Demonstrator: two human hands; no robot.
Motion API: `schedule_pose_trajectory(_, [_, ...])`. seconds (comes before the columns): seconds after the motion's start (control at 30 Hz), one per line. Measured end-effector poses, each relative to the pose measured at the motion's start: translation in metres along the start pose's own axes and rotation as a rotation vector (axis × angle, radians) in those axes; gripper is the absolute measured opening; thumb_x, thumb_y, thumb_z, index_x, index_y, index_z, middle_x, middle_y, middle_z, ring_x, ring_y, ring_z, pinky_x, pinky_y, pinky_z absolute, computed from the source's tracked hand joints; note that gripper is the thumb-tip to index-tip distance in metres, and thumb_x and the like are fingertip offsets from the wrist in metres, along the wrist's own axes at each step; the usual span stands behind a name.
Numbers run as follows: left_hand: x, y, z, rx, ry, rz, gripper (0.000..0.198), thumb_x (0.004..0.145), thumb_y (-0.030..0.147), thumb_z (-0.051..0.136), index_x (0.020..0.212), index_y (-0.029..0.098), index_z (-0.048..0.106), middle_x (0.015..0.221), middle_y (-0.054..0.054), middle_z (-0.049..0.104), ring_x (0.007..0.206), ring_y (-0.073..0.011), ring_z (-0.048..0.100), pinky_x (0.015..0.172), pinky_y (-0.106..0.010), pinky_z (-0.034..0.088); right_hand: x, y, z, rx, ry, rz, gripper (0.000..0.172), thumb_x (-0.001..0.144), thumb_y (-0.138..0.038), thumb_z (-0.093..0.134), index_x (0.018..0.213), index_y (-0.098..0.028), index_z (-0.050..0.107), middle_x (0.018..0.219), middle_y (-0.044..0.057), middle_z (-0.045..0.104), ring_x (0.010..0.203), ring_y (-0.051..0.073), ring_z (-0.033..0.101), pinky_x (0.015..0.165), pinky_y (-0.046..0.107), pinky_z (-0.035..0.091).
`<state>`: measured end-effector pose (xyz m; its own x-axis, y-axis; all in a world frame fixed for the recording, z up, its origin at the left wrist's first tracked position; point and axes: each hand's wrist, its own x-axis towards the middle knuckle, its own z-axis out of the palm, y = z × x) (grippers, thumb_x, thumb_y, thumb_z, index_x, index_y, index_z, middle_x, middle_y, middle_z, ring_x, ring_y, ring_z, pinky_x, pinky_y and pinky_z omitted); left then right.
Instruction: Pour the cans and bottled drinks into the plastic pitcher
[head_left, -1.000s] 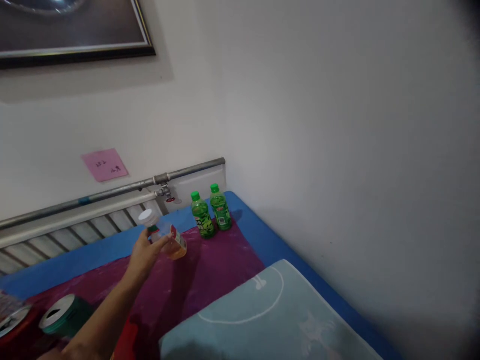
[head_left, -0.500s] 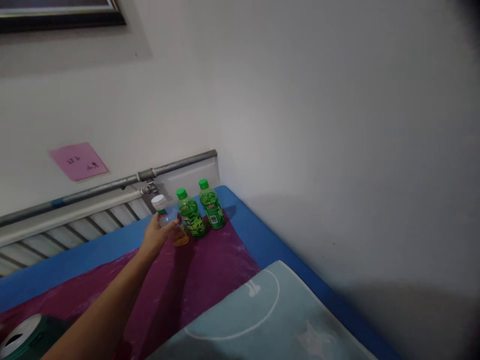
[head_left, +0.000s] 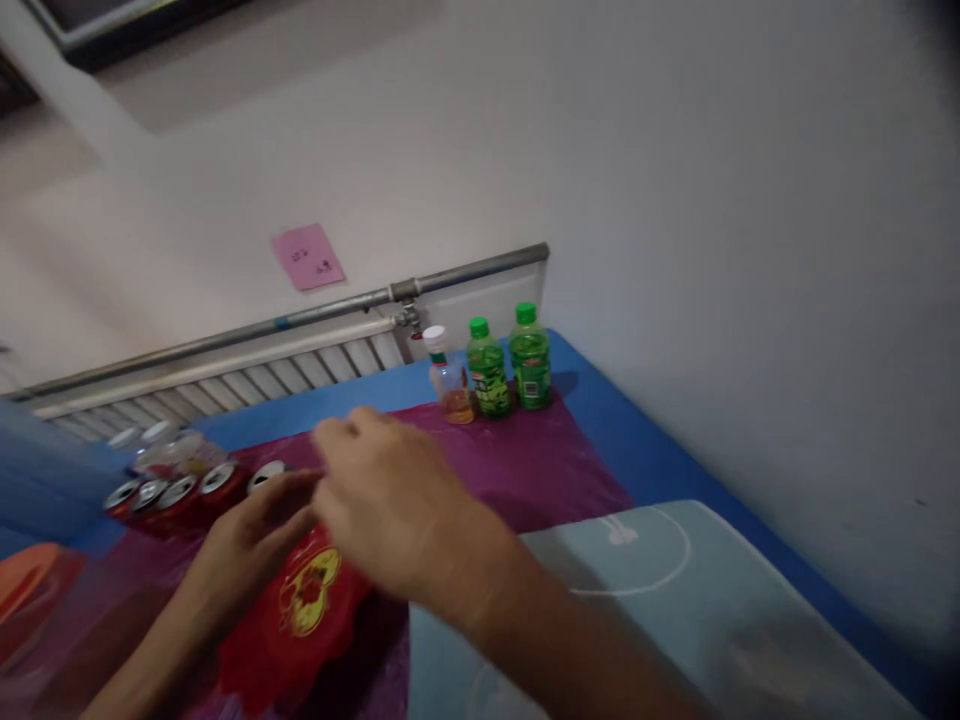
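Note:
My left hand (head_left: pixel 251 530) reaches in from the lower left and grips the top of a red plastic bag (head_left: pixel 304 605) printed with a yellow heart. My right hand (head_left: pixel 382 495) hovers just above the bag's top, fingers curled and smeared by motion, and it hides my left fingertips. A white-capped bottle of amber drink (head_left: pixel 450 380) stands upright at the far end of the purple sheet (head_left: pixel 540 465), touching the left one of two green bottles (head_left: pixel 489 370) (head_left: pixel 529 358). Neither hand is near them.
Several red cans (head_left: pixel 176 490) with silver tops stand in a cluster at the left, just beyond my left hand. A pale blue pillow (head_left: pixel 675 600) lies at the right. A metal rail (head_left: pixel 300 320) and the wall bound the far side; a pink note (head_left: pixel 307 257) is stuck above.
My left hand let go of the white-capped bottle, which now stands beside the green bottles, and drew back to the red bag. My right hand came into view. The view swung left.

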<state>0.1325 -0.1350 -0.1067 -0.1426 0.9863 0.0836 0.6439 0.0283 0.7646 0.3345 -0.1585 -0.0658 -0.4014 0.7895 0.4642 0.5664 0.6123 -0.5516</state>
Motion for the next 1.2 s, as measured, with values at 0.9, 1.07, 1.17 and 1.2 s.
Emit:
schedule_pose_trajectory(0.9, [-0.075, -0.117, -0.051, 0.225, -0.001, 0.001, 0.046, 0.078, 0.064, 0.055, 0.101, 0.026, 0.068, 0.104, -0.005, 0.067, 0.096, -0.0203, 0.065, 0.087, -0.029, 0.055, 0.018, 0.084, 0.134, 0.076, -0.281, 0.302, 0.026, 0.088, -0.015, 0.050, 0.111, -0.014, 0.062, 0.074, 0.004, 0.070, 0.066, 0.017, 0.063, 0.059, 0.024, 0.037])
schedule_pose_trajectory(1.07, [-0.037, -0.029, -0.115, 0.365, 0.240, 0.175, 0.048, 0.075, 0.071, 0.053, 0.097, 0.031, 0.067, 0.094, 0.003, 0.070, 0.084, -0.0178, 0.065, 0.073, -0.026, 0.052, 0.019, 0.092, 0.134, 0.115, -0.114, 0.322, 0.031, 0.091, -0.017, 0.046, 0.117, -0.014, 0.061, 0.085, 0.008, 0.073, 0.079, 0.020, 0.068, 0.073, 0.027, 0.044])
schedule_pose_trajectory(1.17, [0.027, 0.011, -0.162, 0.754, 0.315, 0.094, 0.040, 0.082, 0.055, 0.049, 0.105, 0.025, 0.064, 0.095, 0.000, 0.070, 0.089, -0.0197, 0.064, 0.077, -0.028, 0.048, 0.019, 0.100, 0.134, 0.097, -0.068, 0.328, 0.029, 0.091, -0.018, 0.046, 0.115, -0.016, 0.062, 0.091, 0.009, 0.073, 0.085, 0.021, 0.069, 0.076, 0.028, 0.045])
schedule_pose_trajectory(1.2, [0.051, 0.019, -0.175, 0.909, 0.300, 0.001, 0.040, 0.084, 0.049, 0.048, 0.111, 0.022, 0.061, 0.100, -0.002, 0.069, 0.095, -0.0201, 0.064, 0.081, -0.028, 0.047, 0.019, 0.102, 0.135, 0.091, -0.062, 0.335, 0.029, 0.090, -0.018, 0.046, 0.114, -0.016, 0.062, 0.092, 0.009, 0.073, 0.085, 0.021, 0.069, 0.076, 0.028, 0.045])
